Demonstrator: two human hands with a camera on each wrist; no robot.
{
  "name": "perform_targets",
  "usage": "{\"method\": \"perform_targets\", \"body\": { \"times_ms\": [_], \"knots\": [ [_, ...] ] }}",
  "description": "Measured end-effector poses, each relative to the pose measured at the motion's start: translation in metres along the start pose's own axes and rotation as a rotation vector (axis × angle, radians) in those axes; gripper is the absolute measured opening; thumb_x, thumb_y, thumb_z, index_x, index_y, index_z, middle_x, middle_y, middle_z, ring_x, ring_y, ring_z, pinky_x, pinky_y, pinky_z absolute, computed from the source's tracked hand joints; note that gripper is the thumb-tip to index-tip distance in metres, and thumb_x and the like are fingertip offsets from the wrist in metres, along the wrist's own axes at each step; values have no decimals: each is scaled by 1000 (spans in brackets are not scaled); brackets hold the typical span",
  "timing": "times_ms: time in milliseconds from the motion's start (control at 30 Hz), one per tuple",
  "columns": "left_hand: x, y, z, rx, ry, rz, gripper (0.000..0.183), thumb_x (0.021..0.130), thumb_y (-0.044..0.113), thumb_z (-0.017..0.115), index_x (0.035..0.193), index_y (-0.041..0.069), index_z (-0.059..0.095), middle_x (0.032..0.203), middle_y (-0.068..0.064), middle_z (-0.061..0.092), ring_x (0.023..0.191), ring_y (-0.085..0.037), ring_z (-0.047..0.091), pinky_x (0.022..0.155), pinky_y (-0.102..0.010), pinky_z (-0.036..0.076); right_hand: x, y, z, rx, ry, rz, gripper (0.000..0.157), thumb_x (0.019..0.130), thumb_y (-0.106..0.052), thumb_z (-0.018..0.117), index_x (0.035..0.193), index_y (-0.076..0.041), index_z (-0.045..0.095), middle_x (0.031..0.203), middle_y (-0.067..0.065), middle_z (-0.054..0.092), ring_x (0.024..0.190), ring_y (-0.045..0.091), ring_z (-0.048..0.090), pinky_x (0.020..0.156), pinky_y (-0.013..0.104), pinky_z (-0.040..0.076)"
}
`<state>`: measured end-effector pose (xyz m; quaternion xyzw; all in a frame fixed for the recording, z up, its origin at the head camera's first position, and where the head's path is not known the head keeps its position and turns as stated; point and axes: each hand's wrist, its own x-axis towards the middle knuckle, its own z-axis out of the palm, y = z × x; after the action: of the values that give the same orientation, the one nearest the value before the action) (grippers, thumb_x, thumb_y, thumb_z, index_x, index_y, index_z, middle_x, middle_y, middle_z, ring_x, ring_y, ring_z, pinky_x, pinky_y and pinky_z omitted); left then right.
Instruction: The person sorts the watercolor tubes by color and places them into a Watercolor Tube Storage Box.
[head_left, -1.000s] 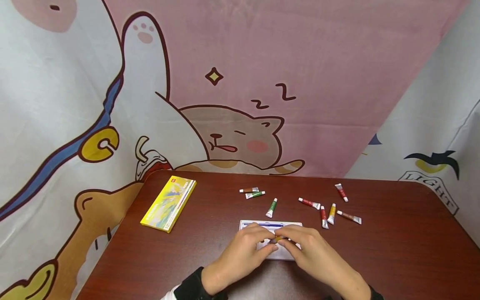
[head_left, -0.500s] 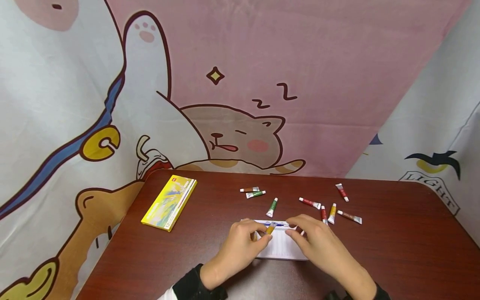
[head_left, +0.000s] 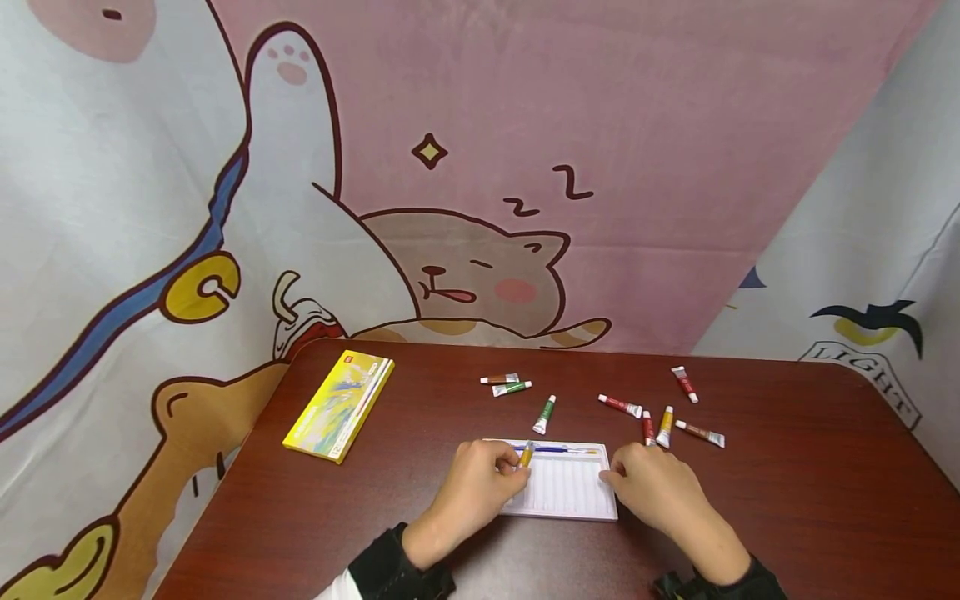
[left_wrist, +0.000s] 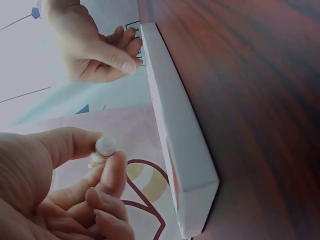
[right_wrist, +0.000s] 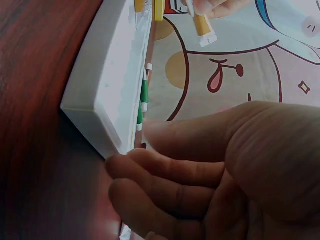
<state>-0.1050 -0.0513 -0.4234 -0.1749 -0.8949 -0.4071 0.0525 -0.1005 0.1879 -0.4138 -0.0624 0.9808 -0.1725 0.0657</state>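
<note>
My left hand (head_left: pixel 478 482) pinches a small yellow-ochre paint tube (head_left: pixel 527 455) between thumb and fingers, above the left part of a white plastic tray (head_left: pixel 573 500). The tube's white cap (left_wrist: pixel 106 145) faces the camera in the left wrist view. At the tray's right edge is my right hand (head_left: pixel 660 483), its fingers loosely bent with nothing between them; whether they touch the rim I cannot tell. A blue paintbrush (head_left: pixel 555 450) lies along the tray's far side. In the right wrist view another yellow-ochre tube (right_wrist: pixel 139 6) lies in the tray.
A yellow box (head_left: pixel 339 406) lies at the left of the brown table (head_left: pixel 247 517). Beyond the tray are a brown tube (head_left: pixel 499 379) and two green tubes (head_left: pixel 544 415). Farther right lie several red, yellow and brown tubes, including a yellow one (head_left: pixel 664 427).
The hands have moved apart. My right hand has gone right to the tray's edge, and the tube has stayed in my left hand, shifting left. The tray has shifted slightly right.
</note>
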Motion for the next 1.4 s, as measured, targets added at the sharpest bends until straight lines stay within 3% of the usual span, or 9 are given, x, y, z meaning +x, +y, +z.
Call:
{"method": "perform_targets", "body": {
  "times_ms": [133,367,567,1000,1400],
  "knots": [
    [0,-2,0,33,-30,-35,15,70,12,72,59,17,63,49,13,50,48,0,42,43,-16,34,1,1,3,-11,-11,14,39,80,-27,71,50,-20,47,48,-8,36,46,11,34,42,29,25],
    [0,-7,4,117,-81,-65,32,66,13,70,43,21,48,43,17,37,44,-3,34,39,-18,25,0,1,3,-26,-1,26,38,79,-25,71,50,-21,48,48,-6,40,47,14,39,42,32,28],
    [-1,-6,5,141,-108,-130,36,61,11,65,40,20,37,41,16,26,43,-4,27,37,-20,20,0,0,3,-33,-6,34,38,80,-24,71,49,-21,49,47,-6,41,47,14,39,43,32,29],
    [3,-2,9,283,-165,-179,38,63,17,61,40,20,31,42,13,21,42,-8,27,35,-26,19,1,2,4,-39,-6,31,34,78,-23,70,51,-21,49,49,-4,44,48,16,41,44,33,30],
    [6,-1,9,295,-222,-194,39,67,19,63,40,21,36,42,13,26,42,-9,31,35,-27,21,1,2,4,-42,-24,39,32,78,-23,71,54,-21,51,50,-4,46,49,16,42,45,35,32]
  ]
}}
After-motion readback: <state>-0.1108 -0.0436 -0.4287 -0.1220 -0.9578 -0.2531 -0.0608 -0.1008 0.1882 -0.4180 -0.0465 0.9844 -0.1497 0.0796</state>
